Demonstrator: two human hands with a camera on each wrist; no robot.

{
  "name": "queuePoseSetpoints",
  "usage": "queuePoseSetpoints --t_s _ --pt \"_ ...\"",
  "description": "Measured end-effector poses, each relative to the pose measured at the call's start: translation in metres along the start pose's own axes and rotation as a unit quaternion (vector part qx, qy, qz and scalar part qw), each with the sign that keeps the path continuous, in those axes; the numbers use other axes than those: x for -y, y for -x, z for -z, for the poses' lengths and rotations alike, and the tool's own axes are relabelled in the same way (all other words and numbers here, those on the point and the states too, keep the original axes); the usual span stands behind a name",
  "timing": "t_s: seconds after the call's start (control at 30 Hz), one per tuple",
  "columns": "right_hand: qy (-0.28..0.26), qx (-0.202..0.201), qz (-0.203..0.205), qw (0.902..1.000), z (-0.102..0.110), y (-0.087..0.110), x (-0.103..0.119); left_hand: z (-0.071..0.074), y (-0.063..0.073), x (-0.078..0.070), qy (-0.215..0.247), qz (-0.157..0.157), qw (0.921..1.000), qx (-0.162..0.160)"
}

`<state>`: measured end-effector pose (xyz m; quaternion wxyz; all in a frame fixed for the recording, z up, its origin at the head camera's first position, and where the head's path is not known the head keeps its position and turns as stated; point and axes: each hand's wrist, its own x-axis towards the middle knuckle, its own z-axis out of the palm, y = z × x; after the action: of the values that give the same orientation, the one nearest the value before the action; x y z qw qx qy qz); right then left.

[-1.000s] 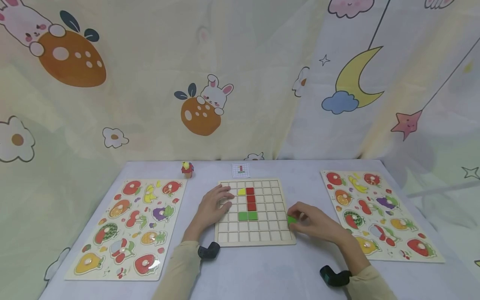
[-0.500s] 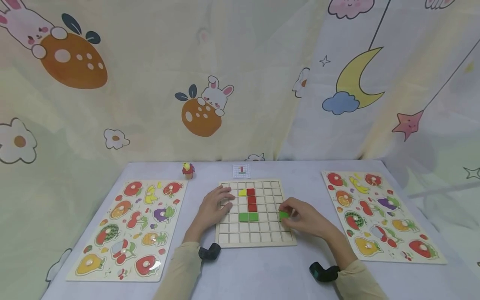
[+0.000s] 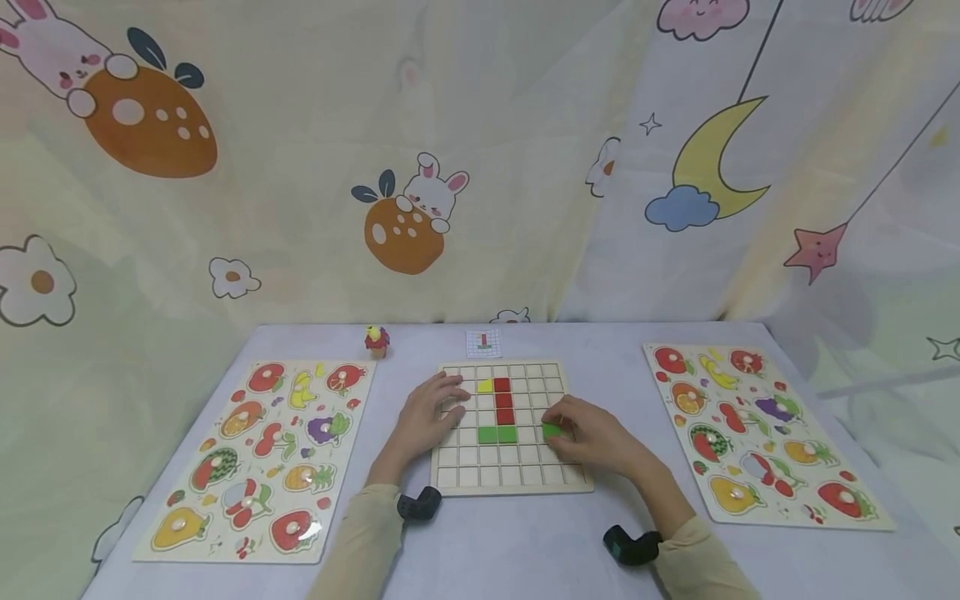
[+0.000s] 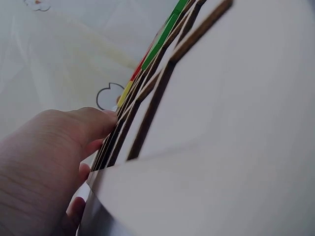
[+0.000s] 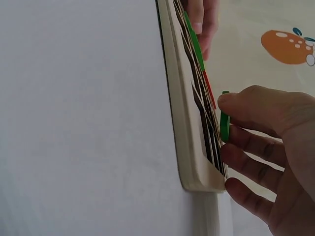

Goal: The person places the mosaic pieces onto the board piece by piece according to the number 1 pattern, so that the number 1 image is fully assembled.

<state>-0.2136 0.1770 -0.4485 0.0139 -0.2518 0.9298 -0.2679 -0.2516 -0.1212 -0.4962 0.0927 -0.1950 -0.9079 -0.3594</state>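
A wooden grid board [image 3: 489, 477] lies in the middle of the table. My right hand [image 3: 600, 435] is over its right part and pinches a green square tile [image 3: 551, 431] between thumb and finger. In the right wrist view that tile [image 5: 225, 120] stands on edge, just off the board's surface. My left hand [image 3: 422, 418] rests on the board's left edge, thumb [image 4: 98, 119] touching the grid. On the grid sit a yellow tile [image 3: 485, 386], a column of red tiles [image 3: 504, 402] beside it, and green tiles [image 3: 497, 435] in a row lower down.
A small card [image 3: 483, 342] with a coloured grid pattern lies behind the board. A small red and yellow figure [image 3: 377, 342] stands to its left. Fruit puzzle boards flank the grid, one left [image 3: 217, 523] and one right [image 3: 750, 467]. A printed curtain hangs behind the table.
My right hand has moved left with the green tile, from the board's right edge to above its right columns. The left hand stays on the board's left edge.
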Motion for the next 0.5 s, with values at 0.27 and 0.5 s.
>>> queuePoseSetpoints --t_s 0.27,0.5 --pt "-0.013 0.012 -0.007 0.9998 -0.003 -0.005 0.011 0.000 0.000 0.001 0.003 0.000 1.0000 -0.001" --pt "-0.004 0.013 -0.009 0.9999 -0.006 -0.010 0.021 0.000 0.000 0.000 0.000 0.005 1.0000 0.003"
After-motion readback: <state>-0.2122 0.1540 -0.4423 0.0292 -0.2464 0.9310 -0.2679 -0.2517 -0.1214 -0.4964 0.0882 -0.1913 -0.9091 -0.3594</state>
